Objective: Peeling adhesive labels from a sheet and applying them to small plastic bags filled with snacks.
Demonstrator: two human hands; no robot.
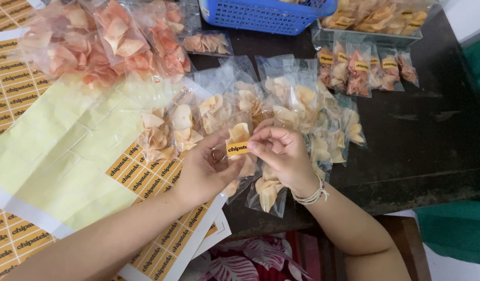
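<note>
Hiding behind both hands — chip bag [239,136], mostly unseen

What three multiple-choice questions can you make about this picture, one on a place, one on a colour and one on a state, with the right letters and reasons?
1. Where is the blue basket?
A. at the top edge of the table
B. under the sticker sheet
C. on the floor

2. What colour is the sticker between the hands?
A. green
B. orange-yellow
C. white

3. How does the left hand hold the clear bag of chips?
A. flat beside it
B. fingers around it from behind
C. away from it

Answers:
1 A, it stands at the far end, above the small bags.
2 B, it matches the stickers on the sheet.
3 B, the left hand supports the bag while the right hand pinches the sticker on its front.
</note>
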